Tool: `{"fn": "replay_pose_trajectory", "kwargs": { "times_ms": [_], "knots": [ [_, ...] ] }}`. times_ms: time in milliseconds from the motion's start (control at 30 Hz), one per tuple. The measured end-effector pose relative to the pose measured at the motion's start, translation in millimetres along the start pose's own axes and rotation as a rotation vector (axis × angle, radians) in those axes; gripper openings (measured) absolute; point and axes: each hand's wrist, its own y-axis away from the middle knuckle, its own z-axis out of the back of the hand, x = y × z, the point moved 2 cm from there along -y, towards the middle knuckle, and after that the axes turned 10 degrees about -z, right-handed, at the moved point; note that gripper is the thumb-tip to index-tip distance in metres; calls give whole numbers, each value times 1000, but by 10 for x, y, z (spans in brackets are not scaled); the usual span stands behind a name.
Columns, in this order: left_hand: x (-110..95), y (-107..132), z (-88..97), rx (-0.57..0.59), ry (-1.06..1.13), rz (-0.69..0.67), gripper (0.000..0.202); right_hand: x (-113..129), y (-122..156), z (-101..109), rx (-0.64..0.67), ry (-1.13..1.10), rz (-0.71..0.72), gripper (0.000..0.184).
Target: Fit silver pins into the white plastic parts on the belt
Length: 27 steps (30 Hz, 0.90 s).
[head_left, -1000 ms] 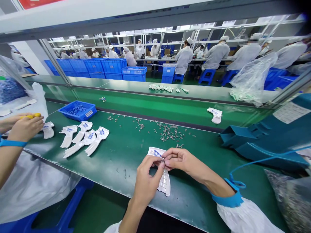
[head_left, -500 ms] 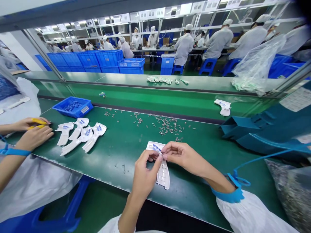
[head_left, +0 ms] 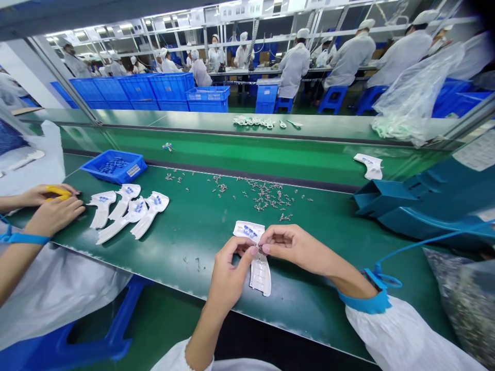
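My left hand (head_left: 231, 265) and my right hand (head_left: 297, 249) meet over a white curved plastic shell (head_left: 260, 275), which lies on the green bench. Thumb and forefinger of each hand are pinched together at the shell's middle. Between the fingertips is a tiny silvery metal part (head_left: 258, 247), too small to make out its exact kind. Blue pieces (head_left: 249, 232) sit in the shell's wide upper end. Beyond my hands lies a scatter of small silvery metal parts (head_left: 266, 196).
Several white shells (head_left: 154, 211) with blue pieces lie left, near a blue bin (head_left: 112, 167) of blue parts. A co-worker's hands (head_left: 54, 208) hold something yellow. Another shell (head_left: 369, 166) rides the green belt (head_left: 251, 159). A teal holder (head_left: 402, 206) and plastic bag (head_left: 464, 293) stand right.
The white shell and the small blue-and-white item on the belt have shifted right. My hands keep their pinch at the same spot on the shell. The view has tilted slightly.
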Motion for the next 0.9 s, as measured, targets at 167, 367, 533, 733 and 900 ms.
{"fn": "replay_pose_trajectory", "kwargs": {
  "times_ms": [167,367,533,733,900],
  "knots": [
    [22,2,14,0,67,34,19,9,9,-19,28,24,11,21],
    [16,-4,29,49,133,61,16,-17,16,-22,47,57,9,18],
    [-11,-3,24,46,71,5,15,-31,8,-22,32,26,3,17],
    [-21,15,2,27,3,-15,13,-15,10,-40,8,22,36,15],
    [-31,8,0,32,-21,-10,15,27,24,-63,-42,57,75,14]
  ]
}}
